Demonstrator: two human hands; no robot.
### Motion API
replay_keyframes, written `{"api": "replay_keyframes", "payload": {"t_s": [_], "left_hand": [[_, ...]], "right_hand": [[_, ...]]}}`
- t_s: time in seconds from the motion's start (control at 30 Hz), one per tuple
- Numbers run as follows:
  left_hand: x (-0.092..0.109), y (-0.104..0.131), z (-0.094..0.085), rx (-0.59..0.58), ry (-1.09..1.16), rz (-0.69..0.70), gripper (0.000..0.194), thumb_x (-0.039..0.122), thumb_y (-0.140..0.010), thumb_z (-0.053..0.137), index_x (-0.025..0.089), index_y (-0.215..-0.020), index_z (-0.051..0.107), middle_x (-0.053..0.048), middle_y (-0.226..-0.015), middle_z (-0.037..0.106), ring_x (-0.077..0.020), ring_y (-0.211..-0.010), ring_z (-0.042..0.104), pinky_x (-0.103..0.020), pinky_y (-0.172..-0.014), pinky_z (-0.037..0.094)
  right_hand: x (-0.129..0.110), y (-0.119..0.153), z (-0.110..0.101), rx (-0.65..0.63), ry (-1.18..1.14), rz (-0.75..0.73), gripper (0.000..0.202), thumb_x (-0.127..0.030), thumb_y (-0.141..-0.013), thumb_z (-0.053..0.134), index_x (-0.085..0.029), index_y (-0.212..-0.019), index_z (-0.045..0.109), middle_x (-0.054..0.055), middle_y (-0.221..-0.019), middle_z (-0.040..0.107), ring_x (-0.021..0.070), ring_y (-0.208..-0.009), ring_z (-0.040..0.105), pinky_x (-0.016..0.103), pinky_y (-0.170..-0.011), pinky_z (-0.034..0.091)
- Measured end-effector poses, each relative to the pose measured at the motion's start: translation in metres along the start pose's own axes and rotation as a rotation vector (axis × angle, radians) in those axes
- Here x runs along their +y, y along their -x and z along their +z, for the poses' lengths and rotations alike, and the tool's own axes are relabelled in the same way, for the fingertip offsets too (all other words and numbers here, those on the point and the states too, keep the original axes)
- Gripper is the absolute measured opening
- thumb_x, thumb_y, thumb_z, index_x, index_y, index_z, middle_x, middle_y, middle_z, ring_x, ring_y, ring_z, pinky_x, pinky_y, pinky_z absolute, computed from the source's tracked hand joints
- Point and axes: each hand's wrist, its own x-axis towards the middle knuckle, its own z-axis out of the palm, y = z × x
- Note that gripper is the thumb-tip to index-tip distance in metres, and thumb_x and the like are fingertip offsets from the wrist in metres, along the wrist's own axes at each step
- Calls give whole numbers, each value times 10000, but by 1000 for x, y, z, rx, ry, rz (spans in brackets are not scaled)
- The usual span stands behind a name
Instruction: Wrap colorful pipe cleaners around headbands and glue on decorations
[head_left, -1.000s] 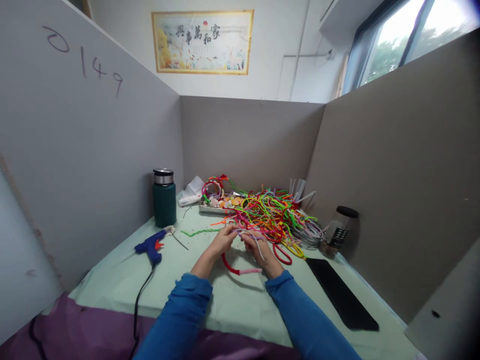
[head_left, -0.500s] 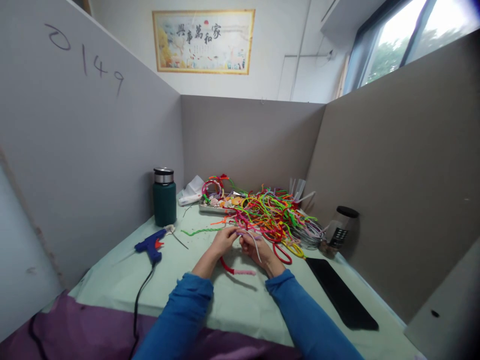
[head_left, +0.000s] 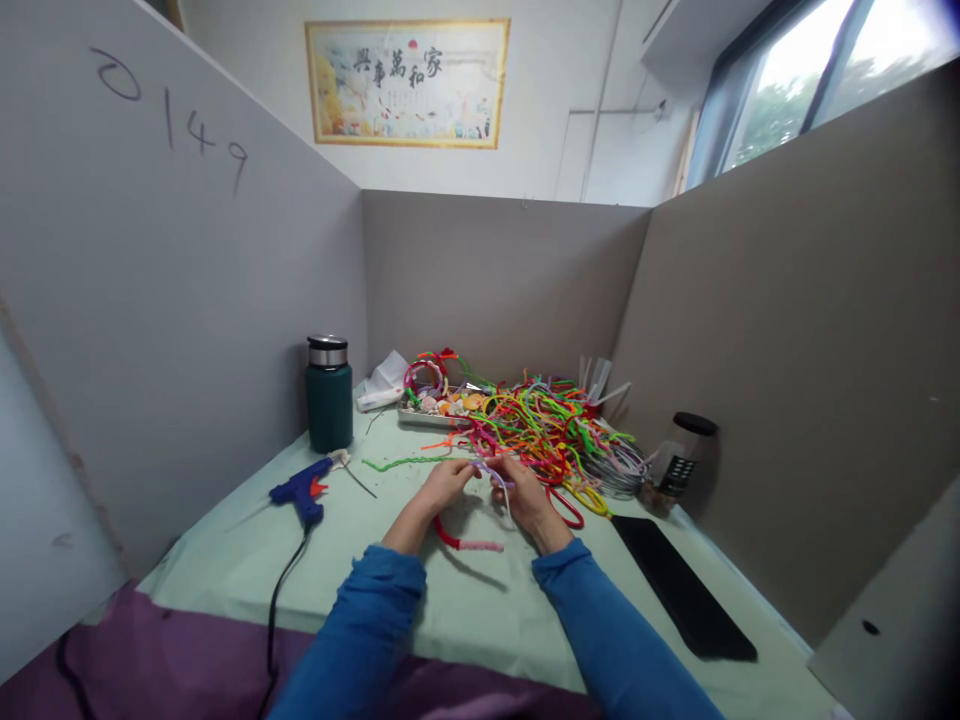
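My left hand [head_left: 444, 487] and my right hand [head_left: 525, 492] are close together over the middle of the table, with fingers pinched. A thin lilac pipe cleaner [head_left: 491, 473] spans the small gap between their fingertips, and both hands grip it. Its whitish strand [head_left: 508, 505] hangs in front of the right fingers. Below the left hand hangs a curved, wrapped red-and-pink strip [head_left: 480, 546]; its upper end disappears behind that hand. A green twisted pipe cleaner [head_left: 401, 463] lies just beyond the left hand.
A heap of colourful pipe cleaners [head_left: 555, 425] lies behind, beside a metal tray [head_left: 431, 419] of small pieces. On the left are a blue glue gun [head_left: 304, 492] and a green bottle [head_left: 330, 405]. A black slab [head_left: 684, 588], red-handled scissors [head_left: 564, 508] and a jar [head_left: 675, 465] are right.
My hands have moved slightly apart, showing more of the lilac pipe cleaner between them. The red-and-pink strip has shifted a little left, and the whitish strand hangs more steeply.
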Motion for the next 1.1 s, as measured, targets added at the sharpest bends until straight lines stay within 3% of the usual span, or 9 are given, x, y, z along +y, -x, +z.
{"api": "replay_keyframes", "payload": {"t_s": [0.17, 0.37, 0.5, 0.67, 0.77, 0.9, 1.1], "left_hand": [[3, 5, -2, -14, -72, 8, 353, 346, -843, 414, 154, -834, 710, -45, -812, 694, -179, -762, 571, -255, -711, 394], [5, 6, -5, 82, -208, -31, 302, 305, -838, 447, 187, -783, 720, -49, -767, 687, -172, -731, 559, -241, -661, 358], [3, 5, -5, 74, -201, -37, 304, 330, -843, 467, 184, -773, 725, -54, -768, 695, -166, -713, 561, -237, -651, 350], [2, 5, -2, -3, -110, 0, 352, 347, -848, 435, 163, -843, 736, -50, -780, 702, -169, -710, 572, -249, -667, 369], [3, 5, 0, -81, -84, 8, 380, 391, -843, 434, 144, -826, 723, -47, -739, 682, -170, -685, 551, -255, -659, 374], [6, 7, 2, -134, -83, 29, 297, 343, -801, 481, 145, -840, 699, -40, -753, 663, -170, -702, 528, -253, -655, 374], [12, 9, -1, -159, -52, 64, 262, 326, -812, 474, 145, -757, 656, -5, -661, 568, -143, -653, 467, -243, -619, 344]], "right_hand": [[-1, 4, 2, -112, 220, -81, 314, -463, -651, 764, -194, -782, 666, -8, -678, 588, 107, -556, 452, 225, -490, 343], [-4, 7, 4, -93, 348, -207, 270, -464, -680, 734, -209, -752, 680, -18, -650, 561, 116, -579, 462, 235, -529, 367], [-3, 8, 3, -149, 379, -218, 271, -484, -751, 670, -221, -735, 734, 42, -861, 651, 175, -779, 563, 290, -674, 450], [-3, 8, 2, -164, 291, -171, 281, -438, -758, 671, -266, -966, 751, 63, -1173, 648, 244, -1058, 560, 363, -831, 460], [-4, 7, 3, -124, 263, -173, 321, -407, -713, 709, -258, -995, 749, 66, -1077, 697, 245, -1003, 594, 377, -844, 460], [-3, 4, 2, -22, 250, -204, 283, -382, -648, 758, -239, -892, 768, 58, -861, 727, 231, -859, 624, 364, -773, 477], [0, -1, 0, 74, 207, -189, 330, -384, -593, 799, -214, -873, 760, 42, -826, 713, 184, -740, 602, 309, -664, 464]]}}
